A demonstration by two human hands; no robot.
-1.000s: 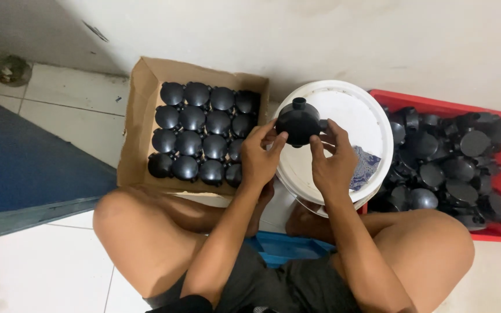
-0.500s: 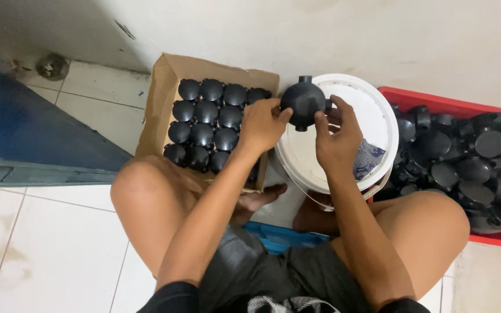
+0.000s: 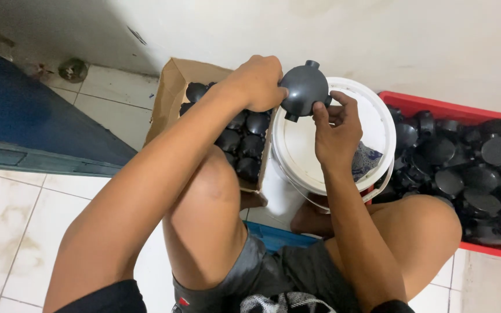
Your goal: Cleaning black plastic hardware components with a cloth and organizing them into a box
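Sitting on the tiled floor with knees up, the person has both hands on one round black plastic junction box, the domed kind with short stubby outlets sticking out. It's held up in the air, just above the far-left rim of a white bucket lid and right next to the cardboard box.

The left hand comes in from the left with its fingers curled onto the left side of the dome, so it's closed on the part. The right hand is below and to the right, thumb and fingertips pinching the lower right edge near one of the outlets, so that one's gripping it too.

The cardboard box is packed with rows of the same black domed boxes, partly hidden behind the left forearm. Over on the right there's a red crate heaped with loose black parts, all jumbled. A bit of dark patterned cloth lies on the bucket lid near the right wrist. There's a blue panel on the left along the wall.
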